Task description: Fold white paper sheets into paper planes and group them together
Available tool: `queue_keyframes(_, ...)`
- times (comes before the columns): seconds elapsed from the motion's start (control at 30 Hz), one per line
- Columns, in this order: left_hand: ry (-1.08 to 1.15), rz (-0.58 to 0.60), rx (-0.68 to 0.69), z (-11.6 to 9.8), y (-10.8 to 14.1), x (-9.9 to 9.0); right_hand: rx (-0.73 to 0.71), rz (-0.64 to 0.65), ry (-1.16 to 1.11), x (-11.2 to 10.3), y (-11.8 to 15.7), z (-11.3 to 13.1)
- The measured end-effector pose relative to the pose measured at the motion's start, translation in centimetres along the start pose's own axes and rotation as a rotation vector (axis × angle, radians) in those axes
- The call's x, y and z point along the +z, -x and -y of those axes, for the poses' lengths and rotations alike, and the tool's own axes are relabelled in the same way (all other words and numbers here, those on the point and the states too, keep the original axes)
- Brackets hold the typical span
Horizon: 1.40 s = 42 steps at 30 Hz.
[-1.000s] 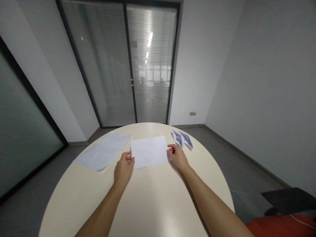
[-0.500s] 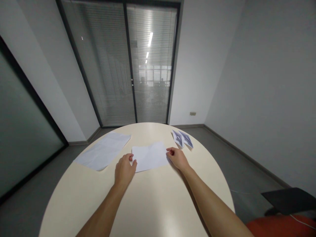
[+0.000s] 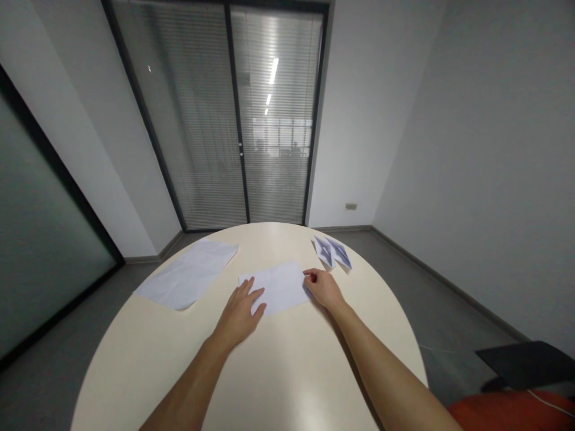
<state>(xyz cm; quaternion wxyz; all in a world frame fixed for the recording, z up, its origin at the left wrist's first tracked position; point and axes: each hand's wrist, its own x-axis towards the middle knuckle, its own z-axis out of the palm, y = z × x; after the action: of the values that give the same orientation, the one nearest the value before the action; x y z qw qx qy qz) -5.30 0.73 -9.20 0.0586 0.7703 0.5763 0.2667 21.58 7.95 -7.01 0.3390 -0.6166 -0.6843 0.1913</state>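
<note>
A white sheet of paper (image 3: pixel 285 286) lies on the round table (image 3: pixel 265 371) in front of me. My left hand (image 3: pixel 240 311) is open over its left end, fingers spread and covering that edge and the near left corner. At the opposite end, my right hand (image 3: pixel 324 288) is closed, with thumb and fingertips pinching the sheet's right edge. Just beyond my right hand sit two folded paper pieces (image 3: pixel 332 252), side by side and showing bluish shaded folds.
Larger white paper (image 3: pixel 186 275) with faint creases lies at the table's left rim. Behind the table stands a glass partition with blinds (image 3: pixel 278 173). To the lower right is a red chair seat (image 3: pixel 512 412) with a dark flat part (image 3: pixel 527 362) beside it.
My left hand has gone from fingers curled at the sheet's left edge to spread out on top of it. The sheet now lies flatter. My right hand has barely moved.
</note>
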Motion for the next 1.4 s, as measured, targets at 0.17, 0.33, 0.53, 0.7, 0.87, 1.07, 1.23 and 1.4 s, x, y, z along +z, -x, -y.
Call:
queue_keyframes(0.17,0.025,0.073,0.051,-0.5,0.0,-0.6,-0.166,-0.054,0.054,-0.2,0.0,0.3)
queue_keyframes(0.33,0.095,0.01,0.133,-1.2,-0.1,-1.0,-0.486,0.092,0.053,0.0,1.5,2.5)
queue_keyframes(0.53,0.15,0.038,0.196,-1.7,-0.3,-1.5,-0.694,0.415,0.084,1.6,3.1,4.3)
queue_keyframes(0.7,0.13,0.036,0.179,-1.6,-0.2,-1.4,-0.603,0.407,0.131,1.4,2.5,3.4)
queue_keyframes(0.87,0.12,0.026,0.189,-1.4,-0.1,-1.2,-0.494,0.348,0.183,0.7,1.8,2.4)
queue_keyframes(1.07,0.122,-0.052,0.179,-1.8,-0.5,-1.4,-0.517,0.406,0.157,0.6,2.3,2.4)
queue_keyframes(1.23,0.142,-0.089,0.183,-1.8,-0.7,-1.4,-0.559,0.479,0.126,0.3,2.9,3.4)
queue_keyframes(1.4,0.063,-0.019,0.156,-1.3,-0.3,-0.7,-0.622,0.491,0.144,0.1,2.9,3.9)
